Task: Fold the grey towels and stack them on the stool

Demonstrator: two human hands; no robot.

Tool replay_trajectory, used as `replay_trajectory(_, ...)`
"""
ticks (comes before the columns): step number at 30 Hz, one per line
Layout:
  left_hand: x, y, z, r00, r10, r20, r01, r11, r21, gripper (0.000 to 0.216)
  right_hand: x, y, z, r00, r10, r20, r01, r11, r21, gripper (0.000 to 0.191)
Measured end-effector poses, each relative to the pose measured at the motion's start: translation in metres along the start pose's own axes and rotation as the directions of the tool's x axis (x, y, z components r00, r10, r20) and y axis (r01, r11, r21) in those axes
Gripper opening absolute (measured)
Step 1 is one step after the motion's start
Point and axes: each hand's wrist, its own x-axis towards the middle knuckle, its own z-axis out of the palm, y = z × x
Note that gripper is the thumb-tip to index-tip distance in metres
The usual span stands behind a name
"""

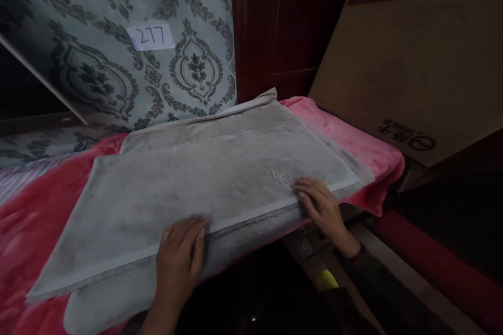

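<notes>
A grey plush cloth (188, 178) lies folded in layers before me, its pale hemmed edge running along the near side. My left hand (178, 259) rests on that edge near the middle, fingers over the top layer and slightly blurred, thumb to the right. On the right part of the same edge lies my right hand (322, 209), its fingers stretched over the cloth and its thumb a little apart from them. Small wrinkles show beside its fingertips. Below the edge, a lower grey layer (251, 233) hangs out. Neither hand visibly lifts the cloth.
Red-pink blanket (377, 149) spreads under the cloth on both sides. A large cardboard box (412, 63) leans at the right by a dark red door (275, 26). Patterned wallpaper (196, 63) at the back carries a paper label (151, 35) reading 277. Something yellow (327, 280) is lower down.
</notes>
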Motion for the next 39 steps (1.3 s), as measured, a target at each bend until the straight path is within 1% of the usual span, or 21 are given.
replay_trajectory(2,0.011,0.008,0.008,0.999,0.042,0.016,-0.043,0.998,0.035,0.041,0.009,0.004,0.005,1.0,0.007,-0.002,-0.007,0.997,-0.079,0.05)
replay_trajectory(4,0.019,0.015,0.019,0.993,0.094,0.069,-0.1,0.99,0.095,0.048,0.013,0.009,0.013,0.999,0.008,0.032,-0.002,0.982,-0.188,0.056)
replay_trajectory(7,0.018,0.021,0.034,0.981,0.126,0.145,-0.15,0.973,0.174,0.05,0.008,0.017,0.022,0.995,-0.01,0.095,0.039,0.951,-0.307,0.055)
replay_trajectory(9,0.013,0.02,0.037,0.979,0.129,0.159,-0.16,0.968,0.195,0.048,-0.002,0.02,0.024,0.995,-0.035,0.091,0.064,0.943,-0.327,0.053)
replay_trajectory(13,0.007,0.016,0.037,0.979,0.166,0.12,-0.186,0.966,0.181,0.048,-0.018,0.023,0.019,0.996,-0.087,0.024,0.09,0.959,-0.268,0.051)
replay_trajectory(17,0.01,0.015,0.035,0.974,0.21,0.083,-0.221,0.961,0.164,0.047,-0.02,0.027,0.007,0.992,-0.116,-0.04,0.11,0.987,-0.121,0.044)
replay_trajectory(19,0.011,0.016,0.034,0.971,0.23,0.06,-0.237,0.958,0.162,0.046,-0.018,0.03,0.001,0.99,-0.134,-0.05,0.131,0.99,-0.058,0.04)
replay_trajectory(22,0.011,0.016,0.032,0.967,0.255,0.025,-0.256,0.955,0.148,0.042,-0.014,0.034,-0.008,0.986,-0.166,-0.026,0.166,0.986,-0.007,0.037)
replay_trajectory(25,0.012,0.016,0.031,0.962,0.272,-0.022,-0.267,0.954,0.134,0.036,-0.013,0.037,-0.013,0.982,-0.189,0.012,0.189,0.982,-0.012,0.037)
replay_trajectory(28,0.015,0.016,0.032,0.953,0.297,-0.059,-0.286,0.948,0.14,0.031,-0.014,0.036,-0.013,0.977,-0.211,0.02,0.212,0.975,-0.063,0.038)
replay_trajectory(34,0.023,0.013,0.034,0.906,0.406,-0.117,-0.394,0.912,0.114,0.028,-0.01,0.032,-0.008,0.954,-0.274,-0.12,0.26,0.958,-0.119,0.026)
replay_trajectory(39,0.025,0.011,0.035,0.882,0.431,-0.192,-0.424,0.902,0.076,0.018,-0.012,0.03,-0.003,0.946,-0.258,-0.197,0.244,0.965,-0.091,0.026)
